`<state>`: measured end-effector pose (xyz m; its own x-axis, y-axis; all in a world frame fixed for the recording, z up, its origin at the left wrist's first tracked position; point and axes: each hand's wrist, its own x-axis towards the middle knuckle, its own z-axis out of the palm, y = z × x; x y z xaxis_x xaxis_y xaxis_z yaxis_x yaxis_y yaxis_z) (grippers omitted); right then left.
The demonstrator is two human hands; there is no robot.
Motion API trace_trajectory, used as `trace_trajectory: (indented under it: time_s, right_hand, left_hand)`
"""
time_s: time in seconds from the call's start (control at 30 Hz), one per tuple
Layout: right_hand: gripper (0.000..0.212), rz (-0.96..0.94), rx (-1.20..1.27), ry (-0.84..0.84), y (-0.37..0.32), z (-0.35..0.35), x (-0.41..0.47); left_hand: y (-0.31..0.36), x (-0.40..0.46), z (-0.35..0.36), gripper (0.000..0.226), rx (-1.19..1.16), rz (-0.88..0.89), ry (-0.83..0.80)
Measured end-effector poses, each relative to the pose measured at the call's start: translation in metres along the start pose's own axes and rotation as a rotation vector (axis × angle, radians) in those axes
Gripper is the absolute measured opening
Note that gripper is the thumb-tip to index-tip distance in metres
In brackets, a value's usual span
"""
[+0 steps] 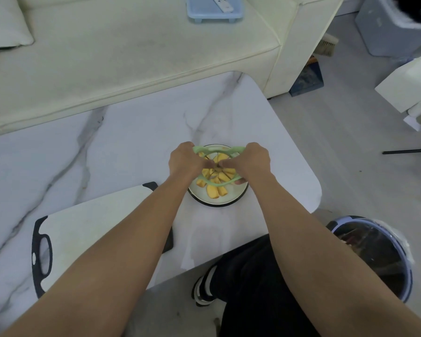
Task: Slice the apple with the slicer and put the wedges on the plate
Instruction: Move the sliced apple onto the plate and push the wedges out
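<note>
A light green apple slicer (216, 183) hangs just above a white plate with a dark rim (231, 200) near the table's right edge. My left hand (184, 161) grips its left side and my right hand (254, 160) grips its right side, thumbs meeting over the centre. Yellow apple wedges (223, 157) show between the blades, and several loose wedges (215, 190) lie on the plate at the front. The core is hidden under my thumbs.
A white cutting board with black ends (66, 229) lies on the marble table (131, 132) under my left forearm. A cream sofa (122, 52) runs along the far side. A lined bin (377, 254) stands on the floor at the right.
</note>
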<state>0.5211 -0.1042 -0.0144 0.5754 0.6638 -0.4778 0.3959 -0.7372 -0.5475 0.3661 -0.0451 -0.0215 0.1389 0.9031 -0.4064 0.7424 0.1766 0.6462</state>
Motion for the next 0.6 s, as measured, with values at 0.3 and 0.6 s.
trace_trajectory:
  time_s: [0.3, 0.6]
  right_hand:
    - [0.081, -0.088, -0.309, 0.131, -0.008, 0.007, -0.008]
    - [0.090, -0.125, -0.399, 0.211, -0.014, 0.006, -0.013]
  left_hand:
    - [-0.005, -0.013, 0.003, 0.052, 0.021, 0.031, 0.109]
    - [-0.002, -0.016, 0.005, 0.041, -0.033, 0.084, 0.187]
